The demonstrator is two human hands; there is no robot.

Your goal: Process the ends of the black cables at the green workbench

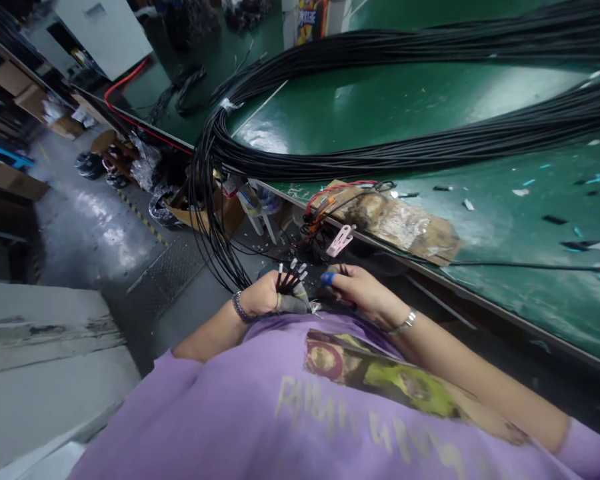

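My left hand [266,295], with grey coverings on its fingers, is closed around a bunch of black cables [291,279]. Their ends fan out above the fist, several with whitish tips. Fine coloured wire strands [315,307] stick out beside the left thumb, close to my shirt. My right hand [367,292] is a short way to the right, fingers curled in and a blue wrap on one digit. Something small and dark shows at its fingertips, too blurred to name. From the left fist the cables run up to a large black cable coil [300,163] on the green table.
The green table [505,213] carries cable scraps. Near its edge lie a worn, tape-covered block [400,223], red and black leads, and a pink clip [340,240]. Below stand a cardboard box [230,212] and a white stool [260,217]. A pale cabinet [55,360] is at left.
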